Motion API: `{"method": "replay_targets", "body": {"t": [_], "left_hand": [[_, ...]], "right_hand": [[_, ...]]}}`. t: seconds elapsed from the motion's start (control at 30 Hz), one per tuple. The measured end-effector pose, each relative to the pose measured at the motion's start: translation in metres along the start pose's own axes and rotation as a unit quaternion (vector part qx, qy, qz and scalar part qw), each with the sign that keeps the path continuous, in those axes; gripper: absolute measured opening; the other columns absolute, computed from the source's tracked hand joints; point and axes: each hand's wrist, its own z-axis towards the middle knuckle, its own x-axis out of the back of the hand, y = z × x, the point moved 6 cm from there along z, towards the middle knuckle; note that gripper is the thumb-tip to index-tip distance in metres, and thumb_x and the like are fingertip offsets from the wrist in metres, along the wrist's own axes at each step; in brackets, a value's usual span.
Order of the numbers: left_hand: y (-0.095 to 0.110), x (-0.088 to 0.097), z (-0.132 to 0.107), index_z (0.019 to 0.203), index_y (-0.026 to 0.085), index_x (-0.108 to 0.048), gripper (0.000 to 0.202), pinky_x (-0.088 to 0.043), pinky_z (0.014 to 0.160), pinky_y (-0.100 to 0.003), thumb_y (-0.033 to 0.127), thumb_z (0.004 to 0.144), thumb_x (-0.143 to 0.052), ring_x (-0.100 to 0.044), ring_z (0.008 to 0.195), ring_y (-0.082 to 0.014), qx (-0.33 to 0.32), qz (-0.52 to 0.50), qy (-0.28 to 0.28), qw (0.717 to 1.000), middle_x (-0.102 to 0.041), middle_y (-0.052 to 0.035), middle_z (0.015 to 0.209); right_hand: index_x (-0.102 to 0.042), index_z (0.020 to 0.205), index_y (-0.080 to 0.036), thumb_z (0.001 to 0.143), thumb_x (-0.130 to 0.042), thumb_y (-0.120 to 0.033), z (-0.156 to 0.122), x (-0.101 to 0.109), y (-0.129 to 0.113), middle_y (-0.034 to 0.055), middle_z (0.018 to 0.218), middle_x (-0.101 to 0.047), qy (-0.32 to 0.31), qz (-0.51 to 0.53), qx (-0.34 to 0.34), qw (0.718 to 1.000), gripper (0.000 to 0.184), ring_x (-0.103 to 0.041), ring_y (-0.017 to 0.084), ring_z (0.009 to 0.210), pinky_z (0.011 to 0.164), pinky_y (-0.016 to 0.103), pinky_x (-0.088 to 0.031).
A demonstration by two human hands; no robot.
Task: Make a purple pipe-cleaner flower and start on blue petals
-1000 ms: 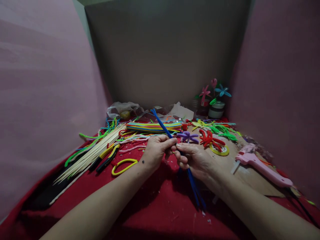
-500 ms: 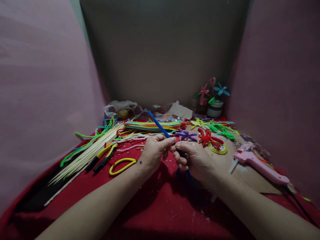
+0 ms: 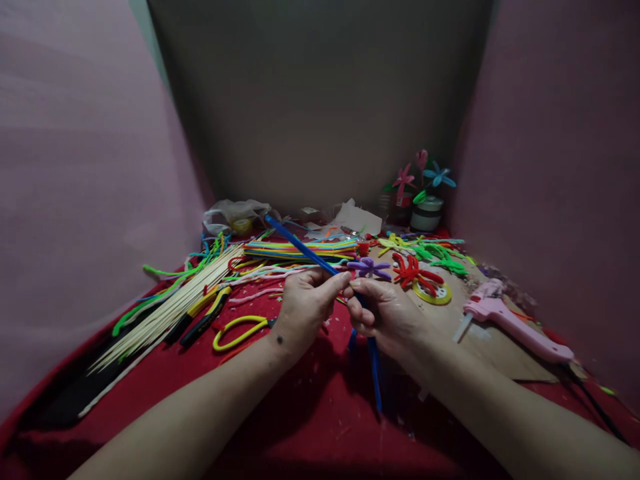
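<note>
Blue pipe cleaners (image 3: 303,245) run slantwise through both hands, their upper ends pointing to the back left and their lower ends hanging below my right hand. My left hand (image 3: 311,303) pinches them between thumb and fingers. Right beside it, my right hand (image 3: 383,308) grips them too, thumb tip almost touching the left thumb; the spot between the fingertips is hidden. Just behind the hands lies a purple pipe-cleaner flower (image 3: 369,268). Scissors with yellow handles (image 3: 240,333) rest by my left wrist.
Left are wooden sticks (image 3: 165,310) and yellow-black pliers (image 3: 206,317). Behind lies a bundle of coloured pipe cleaners (image 3: 300,249). On cardboard (image 3: 493,357) at right are a red pipe-cleaner flower (image 3: 413,272), a yellow ring (image 3: 443,297) and a pink glue gun (image 3: 520,327). A pot with flowers (image 3: 427,215) stands behind.
The upper ends of the blue pipe cleaners have swung left and lower. Their hanging ends now show more clearly below my right hand. Both hands keep nearly the same place.
</note>
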Motion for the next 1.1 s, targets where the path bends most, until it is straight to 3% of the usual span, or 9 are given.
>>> {"method": "replay_targets", "body": {"t": [0.17,0.27,0.33,0.4,0.53,0.73,0.83,0.97,1.1], "left_hand": [[-0.012,-0.005,0.002,0.054,0.016,-0.053,0.025,-0.023,0.035,-0.021,0.032,0.071,-0.061,-0.03,0.033,-0.005,0.075,-0.072,-0.033,0.994,-0.047,0.0045,0.044],[0.001,0.002,-0.001,0.054,0.016,-0.054,0.025,-0.03,0.042,-0.022,0.032,0.071,-0.062,-0.038,0.041,-0.0073,-0.052,0.091,0.033,0.994,-0.048,0.0031,0.047],[0.016,0.002,-0.008,0.056,0.017,-0.056,0.022,-0.037,0.053,-0.022,0.03,0.073,-0.061,-0.045,0.053,-0.0098,-0.183,0.212,0.059,0.958,-0.052,0.0009,0.055],[0.023,-0.003,-0.012,0.064,0.017,-0.059,0.017,-0.04,0.061,-0.023,0.025,0.079,-0.055,-0.049,0.062,-0.0118,-0.267,0.283,0.035,0.92,-0.054,-0.0008,0.064],[0.029,-0.007,-0.009,0.085,0.018,-0.06,0.012,-0.042,0.068,-0.024,0.016,0.083,-0.049,-0.054,0.074,-0.0135,-0.304,0.317,-0.042,0.897,-0.058,-0.0035,0.08],[0.039,-0.004,-0.003,0.084,0.019,-0.064,0.016,-0.043,0.07,-0.022,0.017,0.085,-0.048,-0.055,0.08,-0.0125,-0.336,0.326,-0.137,0.873,-0.057,-0.0036,0.086],[0.045,0.001,-0.006,0.084,0.02,-0.065,0.015,-0.043,0.07,-0.023,0.018,0.085,-0.051,-0.053,0.083,-0.0126,-0.401,0.366,-0.109,0.832,-0.056,-0.003,0.088],[0.052,0.002,-0.014,0.078,0.022,-0.066,0.013,-0.04,0.077,-0.03,0.024,0.082,-0.055,-0.05,0.086,-0.0164,-0.484,0.454,-0.076,0.745,-0.06,-0.0031,0.086],[0.056,-0.002,-0.018,0.081,0.023,-0.065,0.015,-0.035,0.08,-0.034,0.024,0.085,-0.051,-0.051,0.082,-0.0172,-0.497,0.52,-0.097,0.688,-0.064,-0.0024,0.081]], "right_hand": [[-0.058,0.062,-0.015,0.07,-0.05,-0.021,-0.004,0.001,-0.005,-0.0038,0.042,-0.05,0.026,-0.124,0.104,0.986,0.013,-0.035,0.005,0.032,0.03,0.016,-0.025],[-0.054,0.058,-0.016,0.07,-0.05,-0.021,-0.005,0.003,-0.004,-0.0042,0.042,-0.05,0.043,-0.13,0.106,0.985,0.014,-0.034,0.006,0.031,0.029,0.017,-0.025],[-0.052,0.056,-0.016,0.069,-0.05,-0.022,-0.006,0.004,-0.003,-0.0043,0.041,-0.049,0.049,-0.116,0.094,0.987,0.015,-0.033,0.006,0.031,0.029,0.017,-0.025],[-0.053,0.058,-0.016,0.068,-0.051,-0.023,-0.005,0.004,-0.003,-0.0043,0.041,-0.049,0.047,-0.099,0.076,0.991,0.013,-0.033,0.006,0.031,0.029,0.017,-0.024],[-0.054,0.065,-0.015,0.066,-0.055,-0.022,-0.002,0.004,-0.003,-0.0045,0.043,-0.049,0.007,-0.065,0.019,0.998,0.007,-0.032,0.005,0.034,0.031,0.016,-0.023],[-0.053,0.063,-0.014,0.063,-0.057,-0.016,-0.002,0.002,-0.007,-0.0046,0.045,-0.049,-0.047,-0.049,-0.031,0.997,0.005,-0.027,0.002,0.034,0.034,0.015,-0.017],[-0.058,0.063,-0.012,0.065,-0.057,-0.017,-0.002,0.002,-0.007,-0.0042,0.043,-0.049,-0.053,-0.068,-0.042,0.995,0.006,-0.025,0.002,0.033,0.033,0.016,-0.016],[-0.06,0.061,-0.011,0.065,-0.057,-0.018,-0.005,0.003,-0.009,-0.0037,0.041,-0.049,-0.041,-0.088,-0.059,0.994,0.008,-0.026,0.002,0.032,0.033,0.016,-0.016],[-0.059,0.059,-0.011,0.063,-0.056,-0.017,-0.007,0.001,-0.012,-0.0038,0.04,-0.048,-0.048,-0.108,-0.066,0.991,0.008,-0.025,0.002,0.031,0.032,0.017,-0.015]]}}
